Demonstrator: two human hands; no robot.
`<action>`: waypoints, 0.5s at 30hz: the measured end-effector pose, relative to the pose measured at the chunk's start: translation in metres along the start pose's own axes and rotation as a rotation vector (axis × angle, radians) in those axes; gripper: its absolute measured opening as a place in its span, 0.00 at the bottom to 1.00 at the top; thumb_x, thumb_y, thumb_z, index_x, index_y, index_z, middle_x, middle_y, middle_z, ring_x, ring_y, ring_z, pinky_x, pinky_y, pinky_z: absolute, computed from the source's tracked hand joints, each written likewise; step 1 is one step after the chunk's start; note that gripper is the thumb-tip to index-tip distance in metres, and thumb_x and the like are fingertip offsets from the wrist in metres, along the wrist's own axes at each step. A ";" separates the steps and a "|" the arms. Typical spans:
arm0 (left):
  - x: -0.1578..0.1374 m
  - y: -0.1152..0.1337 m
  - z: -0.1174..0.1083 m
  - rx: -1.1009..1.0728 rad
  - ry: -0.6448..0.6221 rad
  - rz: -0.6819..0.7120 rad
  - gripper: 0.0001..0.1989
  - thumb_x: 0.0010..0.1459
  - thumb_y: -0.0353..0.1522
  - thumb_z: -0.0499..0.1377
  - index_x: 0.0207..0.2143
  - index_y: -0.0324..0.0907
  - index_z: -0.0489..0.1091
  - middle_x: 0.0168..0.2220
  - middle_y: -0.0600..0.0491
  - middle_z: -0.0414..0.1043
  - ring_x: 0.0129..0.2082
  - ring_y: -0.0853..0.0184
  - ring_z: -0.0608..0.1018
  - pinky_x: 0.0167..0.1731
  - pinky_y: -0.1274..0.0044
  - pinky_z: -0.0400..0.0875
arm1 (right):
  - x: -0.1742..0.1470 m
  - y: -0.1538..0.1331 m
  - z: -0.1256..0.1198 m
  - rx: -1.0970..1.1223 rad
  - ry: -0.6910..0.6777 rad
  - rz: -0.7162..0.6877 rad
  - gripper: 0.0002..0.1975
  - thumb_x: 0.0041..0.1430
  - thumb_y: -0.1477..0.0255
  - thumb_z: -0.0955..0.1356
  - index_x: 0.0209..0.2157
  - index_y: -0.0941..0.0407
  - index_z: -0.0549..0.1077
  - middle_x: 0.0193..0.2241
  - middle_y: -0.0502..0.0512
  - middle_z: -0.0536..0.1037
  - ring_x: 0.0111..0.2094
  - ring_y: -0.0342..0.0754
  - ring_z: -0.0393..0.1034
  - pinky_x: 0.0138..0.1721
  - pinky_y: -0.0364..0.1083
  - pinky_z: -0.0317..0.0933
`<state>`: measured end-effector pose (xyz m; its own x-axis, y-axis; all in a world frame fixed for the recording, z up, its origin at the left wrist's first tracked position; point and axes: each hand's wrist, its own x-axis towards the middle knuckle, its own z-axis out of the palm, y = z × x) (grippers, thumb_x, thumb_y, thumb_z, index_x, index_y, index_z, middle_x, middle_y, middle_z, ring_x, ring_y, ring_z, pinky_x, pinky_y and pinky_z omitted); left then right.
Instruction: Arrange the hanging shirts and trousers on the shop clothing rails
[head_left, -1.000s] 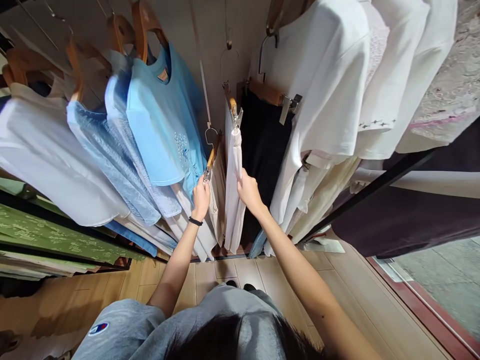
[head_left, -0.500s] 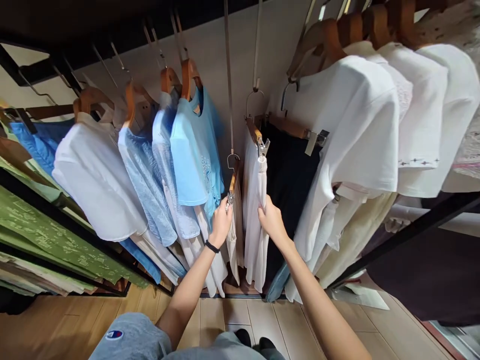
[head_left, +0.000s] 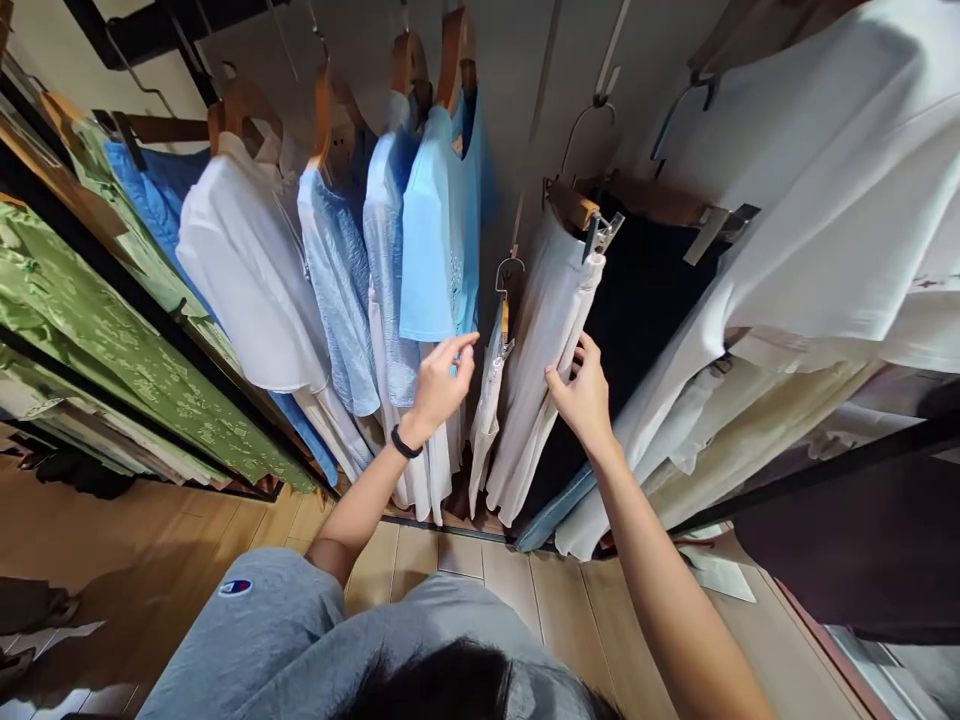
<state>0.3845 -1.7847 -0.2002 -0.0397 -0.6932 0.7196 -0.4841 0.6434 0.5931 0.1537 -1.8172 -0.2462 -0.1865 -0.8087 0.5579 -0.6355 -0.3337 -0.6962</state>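
Observation:
My left hand [head_left: 442, 385] is off the rack's clothes, holding nothing, its thumb and fingers apart. It is in front of the light-blue top [head_left: 431, 250] and just left of a narrow off-white garment [head_left: 486, 410], which hangs from a clip hanger [head_left: 505, 318]. My right hand [head_left: 583, 395] is at the right edge of a long pale garment [head_left: 540, 310], either trousers or a skirt. Its thumb lies against or very near the cloth, with the fingers spread. Metal clips on a wooden hanger [head_left: 589, 212] hold that garment's waist. Beside it hangs a black garment [head_left: 637, 270].
Blue and white shirts [head_left: 247, 270] hang on the left, past which are green garments [head_left: 135, 370] behind black rails. White tops [head_left: 825, 190] hang close on the right. A dark cloth [head_left: 847, 550] is at the lower right. Underfoot is a wooden floor [head_left: 555, 590].
My left hand has let go of the clip hanger and moved slightly left of it. My right hand has loosened from the pale garment, its fingers spreading. The view has shifted and turned.

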 end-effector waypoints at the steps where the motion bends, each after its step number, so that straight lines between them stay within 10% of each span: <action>1: 0.004 0.008 -0.017 0.011 0.079 0.007 0.15 0.70 0.31 0.48 0.50 0.42 0.72 0.48 0.48 0.75 0.48 0.65 0.79 0.47 0.76 0.77 | -0.004 -0.001 -0.001 0.015 -0.006 0.018 0.39 0.55 0.65 0.65 0.67 0.59 0.53 0.57 0.69 0.66 0.52 0.58 0.68 0.51 0.56 0.67; 7: 0.039 0.028 -0.089 0.135 0.435 0.005 0.15 0.70 0.34 0.48 0.54 0.41 0.67 0.52 0.46 0.71 0.51 0.65 0.76 0.48 0.77 0.74 | -0.050 -0.011 -0.019 0.119 -0.053 0.165 0.38 0.57 0.67 0.66 0.67 0.58 0.53 0.59 0.73 0.62 0.55 0.58 0.67 0.50 0.55 0.68; 15: 0.052 0.017 -0.080 0.253 0.422 -0.069 0.26 0.60 0.32 0.59 0.60 0.37 0.61 0.58 0.41 0.64 0.58 0.58 0.70 0.55 0.70 0.69 | -0.171 0.006 -0.082 0.207 -0.076 0.265 0.28 0.59 0.62 0.62 0.58 0.61 0.64 0.39 0.62 0.77 0.37 0.48 0.76 0.44 0.50 0.72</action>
<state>0.4441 -1.7837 -0.1237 0.3319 -0.5063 0.7959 -0.6720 0.4653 0.5762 0.1206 -1.6410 -0.3093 -0.2633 -0.9115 0.3159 -0.4058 -0.1925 -0.8935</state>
